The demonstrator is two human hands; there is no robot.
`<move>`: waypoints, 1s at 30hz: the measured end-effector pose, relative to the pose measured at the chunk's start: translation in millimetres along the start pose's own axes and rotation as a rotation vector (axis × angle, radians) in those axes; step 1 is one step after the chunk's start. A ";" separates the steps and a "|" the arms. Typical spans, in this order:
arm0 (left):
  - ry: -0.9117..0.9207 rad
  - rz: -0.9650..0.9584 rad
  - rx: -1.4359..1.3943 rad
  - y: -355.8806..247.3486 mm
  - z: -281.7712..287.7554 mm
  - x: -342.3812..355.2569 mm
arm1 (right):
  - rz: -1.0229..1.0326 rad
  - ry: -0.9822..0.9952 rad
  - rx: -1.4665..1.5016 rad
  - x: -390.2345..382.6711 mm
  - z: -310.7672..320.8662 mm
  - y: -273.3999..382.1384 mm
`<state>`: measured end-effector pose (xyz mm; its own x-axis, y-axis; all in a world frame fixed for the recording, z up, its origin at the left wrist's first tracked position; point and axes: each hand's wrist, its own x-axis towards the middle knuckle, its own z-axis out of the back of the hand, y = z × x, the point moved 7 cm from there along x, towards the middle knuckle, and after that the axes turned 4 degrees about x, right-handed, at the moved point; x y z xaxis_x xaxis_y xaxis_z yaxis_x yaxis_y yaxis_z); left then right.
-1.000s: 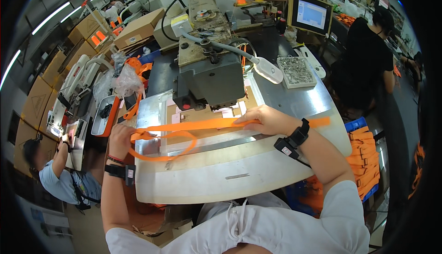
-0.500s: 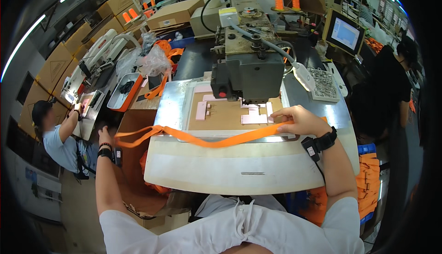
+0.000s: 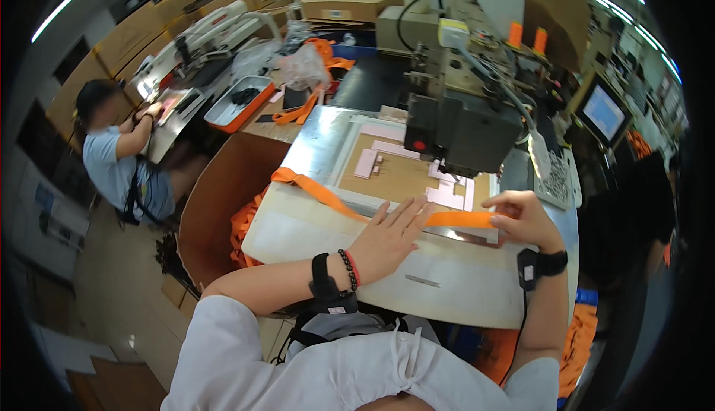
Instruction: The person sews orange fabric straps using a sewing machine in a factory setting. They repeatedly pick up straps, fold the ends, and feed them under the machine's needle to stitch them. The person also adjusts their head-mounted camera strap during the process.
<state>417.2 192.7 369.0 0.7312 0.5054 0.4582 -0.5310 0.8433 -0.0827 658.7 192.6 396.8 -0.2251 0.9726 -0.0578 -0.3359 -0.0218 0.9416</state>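
Smooth the orange strap (image 3: 460, 219) flat, mid-frame.
Your left hand (image 3: 386, 245) spreads open over it; your right hand (image 3: 523, 219) pinches its right end, so best tension gently, untwisted.

Left hand (image 3: 386, 242) released left end of orange strap (image 3: 322, 193), now over its middle.

A flat orange strap (image 3: 462, 219) spans the pale worktable (image 3: 469, 288) crosswise, bent near its left end.
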 end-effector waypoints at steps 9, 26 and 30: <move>0.160 0.200 -0.072 126.8 20.9 -30.0 | -0.198 0.144 0.071 -9.8 26.4 -23.1; -0.058 -0.058 -0.291 55.1 39.4 30.5 | -0.156 0.278 -0.033 4.8 -11.8 -29.7; -0.010 -0.126 -0.583 -14.8 19.9 61.5 | -0.048 0.284 -0.042 6.0 -47.7 -4.7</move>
<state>461.5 207.7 416.0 0.7676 0.3956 0.5043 -0.1154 0.8592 -0.4984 615.3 187.4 376.2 -0.4530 0.8692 -0.1983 -0.3887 0.0077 0.9213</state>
